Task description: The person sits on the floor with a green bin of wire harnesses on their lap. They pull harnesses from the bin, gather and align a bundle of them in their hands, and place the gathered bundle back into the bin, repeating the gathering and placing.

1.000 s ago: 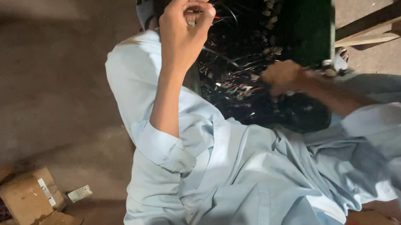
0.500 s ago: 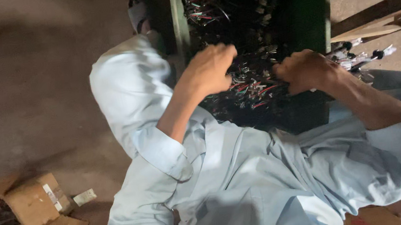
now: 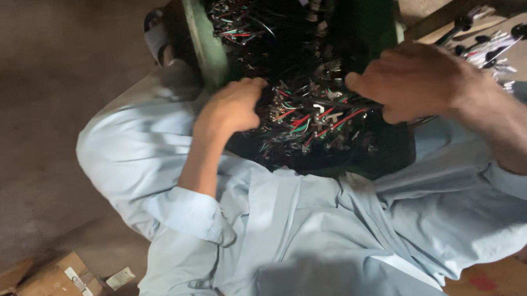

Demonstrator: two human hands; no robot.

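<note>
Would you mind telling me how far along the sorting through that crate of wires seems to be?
Done: a few black-capped wired pieces lie outside, to the right of the green crate. In hand: both the left hand and the right hand are down in the tangled wires, fingers curled into the mass; whether either grips a piece is unclear. Left: the crate looks well filled, so most seems untouched.

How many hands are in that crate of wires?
2. The left hand is closed in the wire pile by the green crate wall; the right hand grips wires on the other side. None seem hidden.
</note>
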